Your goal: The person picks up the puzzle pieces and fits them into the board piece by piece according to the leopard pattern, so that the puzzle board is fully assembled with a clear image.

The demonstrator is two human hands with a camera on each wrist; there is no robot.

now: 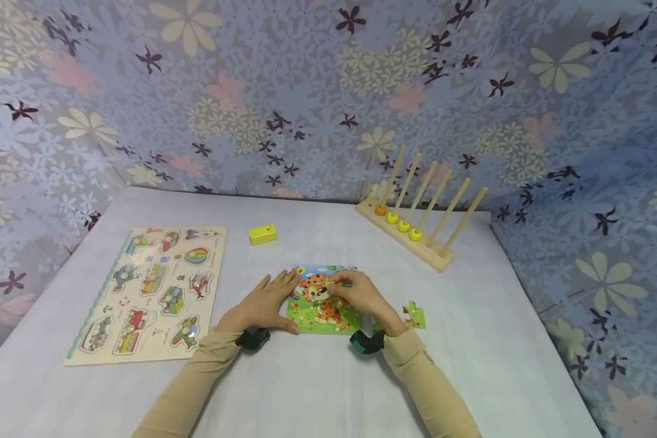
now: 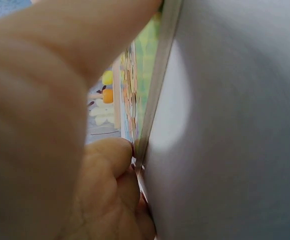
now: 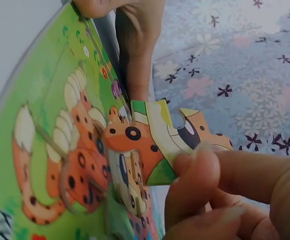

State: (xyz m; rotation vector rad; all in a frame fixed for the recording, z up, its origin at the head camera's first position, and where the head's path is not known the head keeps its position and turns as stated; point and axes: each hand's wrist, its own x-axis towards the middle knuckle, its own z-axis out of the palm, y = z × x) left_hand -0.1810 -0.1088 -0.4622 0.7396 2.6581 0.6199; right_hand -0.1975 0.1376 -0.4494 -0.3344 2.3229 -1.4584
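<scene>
Here, mid-frame, your right hand [image 1: 361, 297] pinches a jigsaw piece [image 3: 159, 136]; your outspread left hand [image 1: 265, 304] touches the puzzle board [image 1: 306, 317].

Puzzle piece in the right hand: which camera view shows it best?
The right wrist view: the puzzle piece is close, its printed face and notched edge clear. The head view shows it small, partly covered by the right hand; in the left wrist view it cannot be made out.
</scene>
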